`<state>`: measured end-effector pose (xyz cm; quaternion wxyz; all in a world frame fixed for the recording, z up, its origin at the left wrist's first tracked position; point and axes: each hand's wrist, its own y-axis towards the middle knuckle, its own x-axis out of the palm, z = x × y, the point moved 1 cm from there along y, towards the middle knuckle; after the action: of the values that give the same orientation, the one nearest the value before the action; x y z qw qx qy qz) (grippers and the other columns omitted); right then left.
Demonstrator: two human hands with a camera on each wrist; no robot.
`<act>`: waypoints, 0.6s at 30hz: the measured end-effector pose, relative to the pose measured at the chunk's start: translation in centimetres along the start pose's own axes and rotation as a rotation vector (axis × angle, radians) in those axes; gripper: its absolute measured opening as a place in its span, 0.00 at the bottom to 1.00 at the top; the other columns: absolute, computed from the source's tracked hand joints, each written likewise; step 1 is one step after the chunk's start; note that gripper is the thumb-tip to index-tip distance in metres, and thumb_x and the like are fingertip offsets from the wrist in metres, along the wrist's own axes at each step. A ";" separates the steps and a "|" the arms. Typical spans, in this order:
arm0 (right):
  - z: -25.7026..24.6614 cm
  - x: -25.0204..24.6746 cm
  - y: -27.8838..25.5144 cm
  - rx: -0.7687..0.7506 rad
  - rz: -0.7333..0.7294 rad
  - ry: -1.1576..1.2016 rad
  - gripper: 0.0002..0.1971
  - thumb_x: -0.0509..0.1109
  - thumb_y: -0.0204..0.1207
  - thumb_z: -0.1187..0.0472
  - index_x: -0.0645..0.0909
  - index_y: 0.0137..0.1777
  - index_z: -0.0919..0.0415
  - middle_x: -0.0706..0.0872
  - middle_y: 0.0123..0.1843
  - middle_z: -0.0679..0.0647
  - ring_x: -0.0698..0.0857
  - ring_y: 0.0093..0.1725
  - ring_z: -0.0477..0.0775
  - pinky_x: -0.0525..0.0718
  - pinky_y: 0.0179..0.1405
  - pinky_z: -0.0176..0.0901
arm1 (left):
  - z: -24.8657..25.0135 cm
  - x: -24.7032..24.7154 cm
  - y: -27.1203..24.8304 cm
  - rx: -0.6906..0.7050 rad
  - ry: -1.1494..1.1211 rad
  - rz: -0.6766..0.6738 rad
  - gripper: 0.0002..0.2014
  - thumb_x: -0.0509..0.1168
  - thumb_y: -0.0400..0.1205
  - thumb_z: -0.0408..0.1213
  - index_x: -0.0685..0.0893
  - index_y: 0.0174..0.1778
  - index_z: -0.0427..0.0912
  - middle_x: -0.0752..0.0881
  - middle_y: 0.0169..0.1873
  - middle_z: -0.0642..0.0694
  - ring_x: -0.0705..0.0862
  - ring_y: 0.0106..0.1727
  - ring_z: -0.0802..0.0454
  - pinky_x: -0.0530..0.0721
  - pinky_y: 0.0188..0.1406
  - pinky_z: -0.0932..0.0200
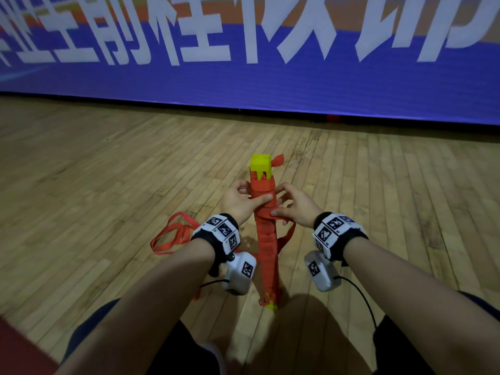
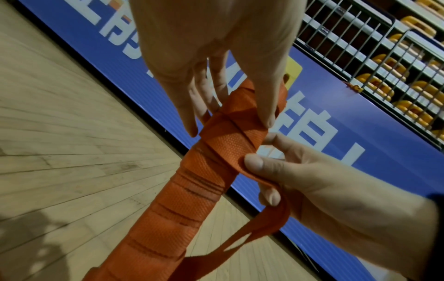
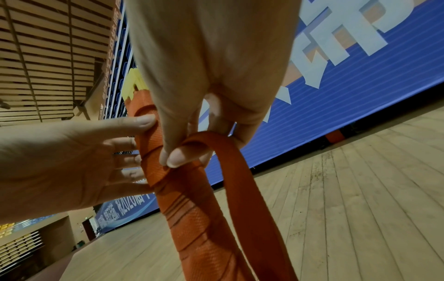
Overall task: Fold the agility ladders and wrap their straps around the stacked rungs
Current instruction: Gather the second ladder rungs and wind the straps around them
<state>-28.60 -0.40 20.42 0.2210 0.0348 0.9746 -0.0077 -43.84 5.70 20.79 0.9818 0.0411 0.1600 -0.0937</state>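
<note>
**courtside_kev:** Forearms closest to the lens, both stretched out over the wooden floor (image 1: 108,185). Between them the bundle of stacked rungs (image 1: 266,247) stands nearly upright on the floor, yellow end (image 1: 260,163) on top. The strap (image 2: 240,144) is wound around most of its length already.

**rung_runner:** What worries me is slack. The right hand (image 1: 295,208) only has a small pinch on the strap, thumb against fingertip, close to the bundle. If that slips, I'd guess the top turns loosen and slide down. There's also a loose loop (image 1: 173,236) lying on the floor by the left wrist that could snag.

**courtside_kev:** And the left hand (image 1: 242,201)?

**rung_runner:** Thumb laid flat across the front of the wraps, fingers curled round the back, so its grip is clamped on the bundle. Both palms face each other, wrists level. Ease that thumb too soon and the whole thing probably tips.
</note>
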 end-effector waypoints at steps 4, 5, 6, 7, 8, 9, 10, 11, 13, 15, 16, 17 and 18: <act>-0.1 0.0 0.0 -0.005 -0.017 0.008 0.20 0.76 0.71 0.71 0.72 0.56 0.56 0.81 0.47 0.57 0.81 0.23 0.50 0.82 0.25 0.40 | 0.0 -0.5 0.1 -0.031 -0.045 -0.056 0.24 0.82 0.66 0.39 0.81 0.54 0.41 0.87 0.48 0.45 0.87 0.52 0.48 0.86 0.57 0.49; -0.1 0.0 0.0 -0.007 -0.014 0.008 0.20 0.76 0.70 0.71 0.72 0.56 0.56 0.81 0.46 0.57 0.81 0.22 0.49 0.82 0.24 0.39 | 0.0 -0.6 0.1 -0.038 -0.061 -0.072 0.23 0.82 0.67 0.38 0.80 0.54 0.41 0.87 0.47 0.46 0.87 0.52 0.48 0.86 0.57 0.47; -0.1 0.0 0.0 -0.010 -0.009 0.007 0.20 0.76 0.70 0.71 0.72 0.56 0.56 0.81 0.46 0.57 0.81 0.22 0.49 0.81 0.23 0.38 | 0.0 -0.7 0.1 -0.043 -0.064 -0.081 0.22 0.81 0.68 0.37 0.80 0.54 0.41 0.86 0.45 0.48 0.86 0.52 0.49 0.86 0.57 0.47; -0.1 0.1 0.0 -0.010 -0.003 0.005 0.20 0.77 0.70 0.71 0.73 0.55 0.56 0.81 0.45 0.56 0.80 0.22 0.49 0.81 0.23 0.38 | 0.0 -0.8 0.0 -0.047 -0.060 -0.082 0.22 0.81 0.69 0.36 0.79 0.54 0.40 0.84 0.44 0.50 0.85 0.51 0.50 0.86 0.56 0.48; -0.1 0.2 0.1 -0.007 0.006 0.003 0.20 0.77 0.70 0.71 0.73 0.55 0.56 0.81 0.44 0.56 0.80 0.22 0.49 0.81 0.23 0.39 | 0.1 -0.9 0.0 -0.043 -0.065 -0.081 0.22 0.80 0.69 0.36 0.79 0.56 0.39 0.84 0.45 0.50 0.85 0.51 0.50 0.86 0.56 0.49; -0.1 0.2 0.1 -0.004 0.018 -0.002 0.20 0.77 0.69 0.70 0.73 0.54 0.56 0.81 0.44 0.55 0.80 0.22 0.49 0.81 0.23 0.39 | 0.0 -0.8 0.0 -0.041 -0.079 -0.082 0.24 0.80 0.69 0.36 0.79 0.57 0.39 0.85 0.49 0.48 0.86 0.53 0.49 0.86 0.56 0.49; 0.0 0.3 0.2 -0.002 0.032 -0.011 0.20 0.78 0.69 0.70 0.73 0.54 0.56 0.82 0.42 0.55 0.80 0.21 0.48 0.80 0.23 0.40 | 0.0 -0.7 -0.1 -0.030 -0.098 -0.083 0.25 0.80 0.69 0.35 0.78 0.59 0.38 0.85 0.53 0.44 0.86 0.54 0.47 0.86 0.56 0.49; 0.0 0.3 0.2 -0.004 0.043 -0.021 0.19 0.78 0.69 0.69 0.73 0.53 0.56 0.82 0.41 0.54 0.80 0.20 0.47 0.80 0.23 0.41 | -0.1 -0.5 -0.3 -0.022 -0.111 -0.087 0.26 0.80 0.69 0.35 0.78 0.60 0.38 0.85 0.56 0.42 0.86 0.55 0.47 0.86 0.56 0.51; 0.0 0.4 0.1 -0.016 0.056 -0.037 0.20 0.79 0.68 0.68 0.72 0.52 0.57 0.82 0.39 0.53 0.80 0.19 0.43 0.79 0.22 0.40 | -0.1 0.1 -0.8 0.002 -0.101 -0.104 0.29 0.81 0.67 0.35 0.75 0.59 0.41 0.83 0.57 0.44 0.85 0.55 0.49 0.84 0.55 0.56; -0.1 0.4 0.1 -0.026 0.051 -0.039 0.20 0.79 0.68 0.69 0.71 0.51 0.59 0.82 0.39 0.55 0.79 0.18 0.41 0.77 0.19 0.36 | -0.3 0.5 -0.9 0.030 -0.061 -0.102 0.30 0.83 0.65 0.36 0.73 0.58 0.43 0.82 0.55 0.46 0.84 0.56 0.49 0.83 0.57 0.54; -0.1 0.4 0.1 -0.028 0.044 -0.034 0.20 0.79 0.68 0.69 0.71 0.51 0.59 0.82 0.39 0.56 0.78 0.18 0.41 0.77 0.18 0.34 | -0.2 0.5 -0.9 0.042 -0.051 -0.093 0.30 0.83 0.64 0.36 0.74 0.57 0.42 0.82 0.54 0.46 0.83 0.56 0.48 0.83 0.58 0.52; -0.1 0.4 0.1 -0.030 0.035 -0.028 0.19 0.79 0.68 0.70 0.71 0.51 0.59 0.82 0.40 0.57 0.78 0.18 0.41 0.77 0.19 0.34 | -0.2 0.4 -0.7 0.042 -0.051 -0.090 0.29 0.83 0.64 0.35 0.74 0.56 0.42 0.82 0.52 0.47 0.84 0.55 0.47 0.84 0.57 0.51; -0.1 0.4 0.2 -0.032 0.024 -0.022 0.19 0.78 0.69 0.70 0.71 0.51 0.59 0.81 0.41 0.58 0.79 0.19 0.43 0.78 0.20 0.35 | -0.2 0.2 -0.6 0.037 -0.059 -0.095 0.28 0.82 0.65 0.33 0.75 0.56 0.41 0.82 0.50 0.48 0.84 0.53 0.48 0.84 0.55 0.53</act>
<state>-28.94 -0.23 20.32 0.2323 0.0429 0.9716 0.0102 -43.81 5.14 20.51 0.9796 0.0488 0.1312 -0.1440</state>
